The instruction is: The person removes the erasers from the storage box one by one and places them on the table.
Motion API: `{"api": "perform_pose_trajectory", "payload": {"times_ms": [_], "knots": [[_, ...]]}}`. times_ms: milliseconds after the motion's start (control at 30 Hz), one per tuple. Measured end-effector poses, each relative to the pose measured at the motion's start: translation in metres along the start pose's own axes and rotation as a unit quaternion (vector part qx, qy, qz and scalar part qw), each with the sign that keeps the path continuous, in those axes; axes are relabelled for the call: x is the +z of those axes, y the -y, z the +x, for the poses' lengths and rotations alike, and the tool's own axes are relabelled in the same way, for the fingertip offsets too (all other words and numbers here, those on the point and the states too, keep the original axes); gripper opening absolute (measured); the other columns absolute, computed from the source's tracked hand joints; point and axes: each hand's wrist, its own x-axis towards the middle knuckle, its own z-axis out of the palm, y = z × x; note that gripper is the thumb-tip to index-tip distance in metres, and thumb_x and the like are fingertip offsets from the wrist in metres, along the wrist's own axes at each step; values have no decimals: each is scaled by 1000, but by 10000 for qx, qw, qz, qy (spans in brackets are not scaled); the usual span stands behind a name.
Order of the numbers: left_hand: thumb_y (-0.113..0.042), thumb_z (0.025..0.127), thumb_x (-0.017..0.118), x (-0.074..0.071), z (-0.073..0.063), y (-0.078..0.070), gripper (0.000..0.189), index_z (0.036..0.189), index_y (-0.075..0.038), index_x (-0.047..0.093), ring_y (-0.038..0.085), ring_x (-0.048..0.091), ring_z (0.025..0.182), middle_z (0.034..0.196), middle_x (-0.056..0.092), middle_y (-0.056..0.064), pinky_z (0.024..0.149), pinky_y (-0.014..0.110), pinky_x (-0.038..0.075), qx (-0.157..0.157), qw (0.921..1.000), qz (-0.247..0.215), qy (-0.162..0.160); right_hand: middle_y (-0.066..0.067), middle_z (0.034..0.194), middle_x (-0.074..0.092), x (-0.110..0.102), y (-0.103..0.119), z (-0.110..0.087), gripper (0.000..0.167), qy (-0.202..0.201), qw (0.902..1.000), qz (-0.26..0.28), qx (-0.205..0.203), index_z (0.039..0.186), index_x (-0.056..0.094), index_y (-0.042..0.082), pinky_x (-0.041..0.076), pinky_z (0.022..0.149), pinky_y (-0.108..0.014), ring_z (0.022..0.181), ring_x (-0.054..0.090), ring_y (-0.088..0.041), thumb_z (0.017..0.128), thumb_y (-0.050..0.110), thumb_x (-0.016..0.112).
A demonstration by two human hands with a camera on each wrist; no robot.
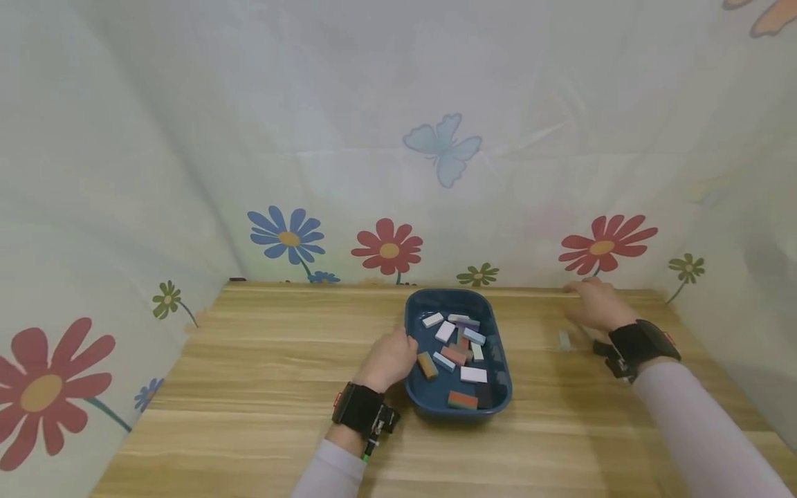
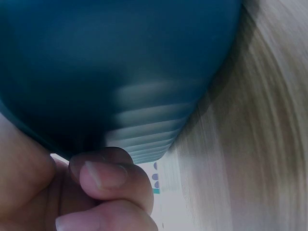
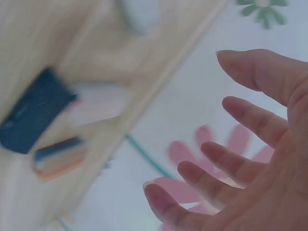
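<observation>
A dark blue plastic tub point(image 1: 501, 360) holds several small rectangular blocks, among them a white block point(image 1: 473, 375) and an orange-and-green block point(image 1: 463, 400). My left hand point(image 1: 389, 360) grips the tub's left rim, its fingers curled against the outer wall in the left wrist view. Over the table's back right, my right hand point(image 1: 599, 304) is held with fingers spread and nothing in them. Near it a pale block point(image 1: 564, 340) lies on the wood. The right wrist view also shows a dark blue block point(image 3: 36, 110), a whitish block point(image 3: 96, 102) and a striped block point(image 3: 60, 158), all blurred.
The wooden table point(image 1: 261, 373) meets a pale cloth backdrop point(image 1: 299, 124) printed with flowers and a butterfly, which also rises at both sides. A small dark object point(image 1: 237, 279) lies at the table's back left corner.
</observation>
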Motion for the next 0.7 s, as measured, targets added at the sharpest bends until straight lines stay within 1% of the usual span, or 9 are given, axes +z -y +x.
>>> {"api": "perform_pose_trajectory", "payload": {"times_ms": [100, 133, 267, 400, 500, 600, 700], "knots": [[-23, 103, 37, 0, 1, 0, 48, 139, 8, 43, 18, 51, 59, 76, 52, 7, 52, 32, 41, -50, 10000, -38, 42, -39, 125, 49, -7, 16, -1, 50, -15, 9999, -14, -165, 124, 55, -12, 29, 95, -69, 118, 38, -58, 83, 12, 70], [-23, 103, 37, 0, 1, 0, 48, 139, 8, 43, 18, 51, 59, 76, 52, 7, 51, 32, 40, -49, 10000, -35, 37, -38, 125, 49, -8, 22, -1, 50, -24, 9997, 1, -228, 124, 55, -12, 31, 94, -69, 118, 39, -57, 83, 12, 71], [-22, 103, 38, -1, 1, 0, 46, 136, 8, 45, 19, 51, 57, 73, 52, 6, 50, 32, 40, -22, 10000, -65, 1, -34, 126, 49, -11, 47, 1, 48, -82, 9990, 31, -435, 125, 57, -9, 37, 93, -65, 117, 43, -52, 85, 13, 71], [-23, 103, 37, -2, 0, 0, 42, 132, 6, 48, 18, 51, 56, 71, 51, 6, 50, 32, 40, -6, 10000, -53, -3, -31, 129, 49, -11, 74, 1, 45, -133, 9983, 211, -532, 127, 58, -6, 39, 94, -62, 119, 45, -48, 86, 12, 70], [-23, 103, 37, -1, 0, 0, 40, 129, 5, 50, 18, 51, 55, 70, 51, 5, 49, 32, 40, -12, 10000, -2, 3, -28, 129, 51, -9, 94, 2, 43, -198, 9966, 315, -737, 126, 59, -3, 42, 93, -60, 118, 48, -45, 87, 10, 71], [-23, 103, 37, -1, 0, 0, 39, 127, 5, 51, 18, 51, 56, 70, 51, 5, 50, 32, 40, -16, 10000, 33, -7, -23, 126, 56, -4, 115, 1, 42, -217, 9940, 280, -1035, 125, 61, -1, 45, 92, -55, 115, 53, -41, 86, 9, 73], [-23, 103, 37, 0, 0, 0, 39, 127, 5, 51, 19, 51, 57, 71, 52, 6, 50, 32, 41, -13, 10000, 30, -5, -20, 124, 59, 3, 135, -5, 42, -109, 9907, 173, -1346, 123, 63, 2, 48, 90, -51, 111, 58, -36, 84, 10, 76]]}}
